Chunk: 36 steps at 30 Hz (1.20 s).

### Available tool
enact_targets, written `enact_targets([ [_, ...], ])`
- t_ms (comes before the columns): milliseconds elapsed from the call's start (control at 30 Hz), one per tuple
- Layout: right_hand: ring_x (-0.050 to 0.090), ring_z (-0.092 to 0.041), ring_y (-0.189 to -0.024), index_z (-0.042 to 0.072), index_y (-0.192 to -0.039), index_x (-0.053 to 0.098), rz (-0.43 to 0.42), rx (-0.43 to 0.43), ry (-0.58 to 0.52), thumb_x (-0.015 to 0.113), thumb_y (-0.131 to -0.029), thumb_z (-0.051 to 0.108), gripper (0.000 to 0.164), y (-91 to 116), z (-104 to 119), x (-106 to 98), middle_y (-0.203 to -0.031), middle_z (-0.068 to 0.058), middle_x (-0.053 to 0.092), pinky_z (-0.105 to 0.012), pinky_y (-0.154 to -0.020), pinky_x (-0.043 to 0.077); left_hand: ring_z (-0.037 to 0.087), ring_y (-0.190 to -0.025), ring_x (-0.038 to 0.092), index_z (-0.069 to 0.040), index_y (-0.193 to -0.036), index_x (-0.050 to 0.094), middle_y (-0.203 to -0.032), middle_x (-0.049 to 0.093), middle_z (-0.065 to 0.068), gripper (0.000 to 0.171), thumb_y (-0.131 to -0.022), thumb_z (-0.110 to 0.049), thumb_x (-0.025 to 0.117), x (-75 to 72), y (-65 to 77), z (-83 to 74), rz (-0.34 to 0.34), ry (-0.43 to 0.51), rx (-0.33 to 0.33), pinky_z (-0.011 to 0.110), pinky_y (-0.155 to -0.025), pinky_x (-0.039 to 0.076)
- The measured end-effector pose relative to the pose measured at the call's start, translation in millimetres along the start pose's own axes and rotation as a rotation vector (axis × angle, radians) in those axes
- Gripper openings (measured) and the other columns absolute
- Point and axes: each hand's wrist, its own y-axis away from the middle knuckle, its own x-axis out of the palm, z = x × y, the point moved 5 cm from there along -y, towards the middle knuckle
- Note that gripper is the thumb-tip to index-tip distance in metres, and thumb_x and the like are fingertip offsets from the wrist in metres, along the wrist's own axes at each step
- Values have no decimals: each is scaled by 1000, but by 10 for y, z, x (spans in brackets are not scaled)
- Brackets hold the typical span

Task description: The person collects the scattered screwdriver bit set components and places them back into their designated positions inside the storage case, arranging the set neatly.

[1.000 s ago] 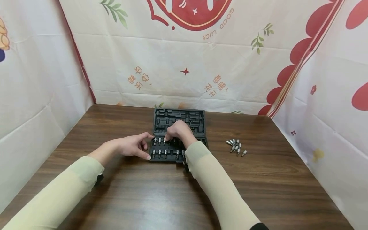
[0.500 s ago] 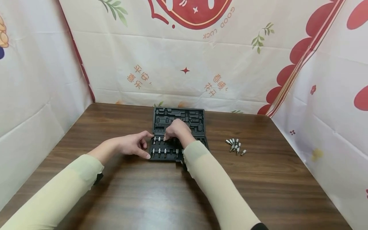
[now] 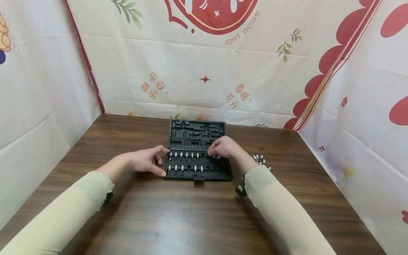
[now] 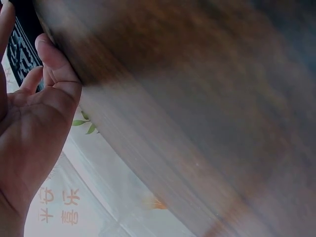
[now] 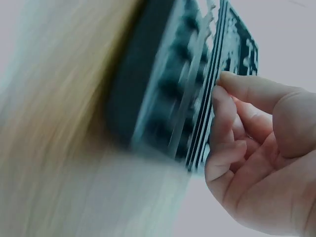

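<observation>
A black plastic case [image 3: 220, 175] lies opened on the table, its moulded lid [image 3: 183, 142] tipped toward the back. Two rows of silver bit sockets [image 3: 187, 156] sit in its lower tray, with gaps in the front row. At the tray's left edge is my left hand [image 3: 148, 161], thumb at the near corner and index finger at the far one. My right hand [image 3: 224, 147] hovers over the tray's right half, overlapping the back row. In the right wrist view its thumb and index fingertips [image 5: 228, 79] meet, and nothing shows between them.
To the right of the case, several loose bit sockets [image 3: 260, 159] lie on the brown table [image 3: 153, 209], partly hidden behind my right forearm. A printed white cloth [image 3: 204, 99] hangs along the table's back edge.
My right hand has moved right from the middle of the back row, uncovering several bit sockets there. My left hand stays at the case's left edge.
</observation>
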Motion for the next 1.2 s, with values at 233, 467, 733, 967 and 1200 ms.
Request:
enact_targets([
  [233,70,-16,-78,10,-101,85,-21,40,46,76,-102,14,10,195,-322,-109,-99,-6,80,-31,-73,54,21,-95,61,-6,-166,34,-117,60,12,93,-95,-32,89,1,-3,10,-3,2,8,36,-87,49],
  [467,67,-14,-74,11,-102,86,-15,45,22,77,-102,15,10,278,-395,-106,-81,-4,76,-33,-75,61,21,-94,60,-7,-165,36,-117,61,12,92,-95,-33,89,17,-21,24,-12,5,0,36,-87,49],
  [733,70,-16,-78,10,-103,86,-25,46,-3,77,-103,15,10,326,-430,-82,-88,-5,78,-32,-75,62,21,-93,60,-8,-165,38,-116,61,12,91,-94,-34,90,20,-21,26,-18,-5,-1,36,-86,49],
  [967,65,-20,-76,7,-117,81,-45,-41,-142,74,-106,25,22,481,-525,-208,-96,-12,75,-36,-68,57,21,-93,60,-9,-165,37,-117,60,12,93,-94,-35,90,34,1,22,-16,7,4,36,-86,49],
  [1200,66,-31,-84,8,-126,78,-210,-88,-137,72,-108,39,37,716,-842,-533,-100,-17,73,-35,-66,52,21,-93,60,-10,-165,38,-116,60,11,94,-92,-36,91,0,9,15,-15,-4,-4,35,-85,49],
])
